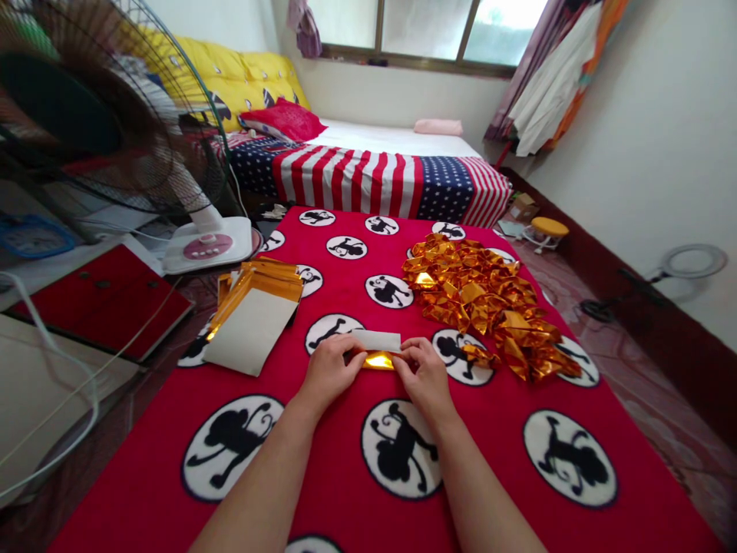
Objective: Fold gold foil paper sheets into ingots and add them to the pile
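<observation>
The left hand's fingers point(345, 343) and the right hand's fingers point(413, 347) are pinched on opposite ends of a partly folded gold foil sheet point(378, 340), hiding both ends; whether it touches the red monkey-print cloth point(495, 430) beneath is hard to tell. Left of the fingers, a pale-backed top sheet point(250, 330) covers much of a foil-paper stack point(268, 275). Right and beyond them, folded foil pieces point(477, 288) overlap in a heap, outlines mostly lost. Farther left, an electric fan point(86, 107) is cut off by the frame, its blades blurred.
</observation>
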### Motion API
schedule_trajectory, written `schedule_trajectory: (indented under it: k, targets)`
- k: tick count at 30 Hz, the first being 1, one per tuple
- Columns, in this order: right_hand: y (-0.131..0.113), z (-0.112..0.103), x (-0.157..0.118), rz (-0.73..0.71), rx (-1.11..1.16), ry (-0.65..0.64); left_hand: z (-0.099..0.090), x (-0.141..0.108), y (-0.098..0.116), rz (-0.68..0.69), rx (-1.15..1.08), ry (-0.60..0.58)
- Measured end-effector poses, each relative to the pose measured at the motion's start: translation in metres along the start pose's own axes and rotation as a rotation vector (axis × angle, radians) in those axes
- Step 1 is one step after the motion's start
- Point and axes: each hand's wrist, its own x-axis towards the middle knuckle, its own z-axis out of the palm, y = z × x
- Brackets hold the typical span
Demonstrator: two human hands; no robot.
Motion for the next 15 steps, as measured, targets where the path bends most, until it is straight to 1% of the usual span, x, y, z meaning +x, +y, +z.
schedule_trajectory:
  k: [6,10,13,15]
  targets:
    - [-0.0037,0.0024,0.0004,0.070,-0.031,0.030,0.0015,-0.0006,-0.0064,-0.005,-0.005,0.056]
    - [-0.0013,0.0018,0.0009,0.057,-0.041,0.020,0.0020,-0.0011,-0.0100,-0.024,0.004,0.091]
    - [0.0001,0.0019,0.0020,0.041,-0.064,0.017,0.0019,-0.0004,-0.0103,-0.020,0.013,0.093]
    - [-0.0010,0.0023,0.0030,0.056,-0.092,0.023,0.0019,0.0001,-0.0102,-0.013,0.017,0.093]
